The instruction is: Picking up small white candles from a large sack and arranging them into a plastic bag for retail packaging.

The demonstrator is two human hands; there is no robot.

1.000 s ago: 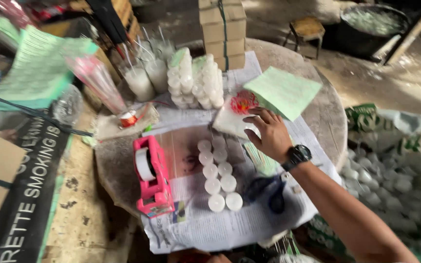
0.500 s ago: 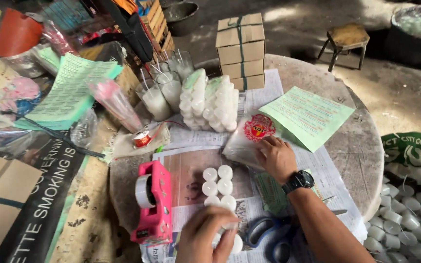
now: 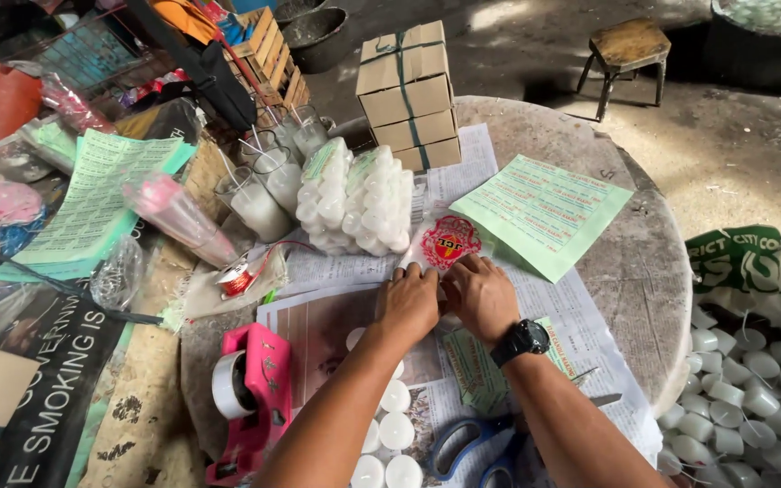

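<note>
Here, in the head view, both hands rested side by side at the middle of the round grey stone desk (image 3: 653, 271), which was spread with newspaper sheets. The left hand (image 3: 411, 303) lay palm down with fingers curled, its fingertips pressing the near edge of a small clear plastic packet with a round red printed label (image 3: 447, 242). The right hand (image 3: 479, 294), with a black wristwatch (image 3: 519, 342) on its wrist, touched the left hand and pinched the same edge of the packet; neither hand was closed into a full fist, and the exact grip under the fingers was hidden. The packet lay flat on the newspaper just beyond the fingertips, beside a pale green printed paper sheet (image 3: 544, 212) and in front of two clear bags of small white tealight candles (image 3: 354, 199).

Behind those bags stood a stack of brown cardboard boxes tied with green string (image 3: 406, 90). Loose white tealight candles (image 3: 395, 429) lay in rows under the left forearm. A pink tape dispenser holding a roll of clear tape (image 3: 250, 389) sat at the desk's near left edge, and blue-handled scissors (image 3: 472, 443) lay near the right forearm.
</note>
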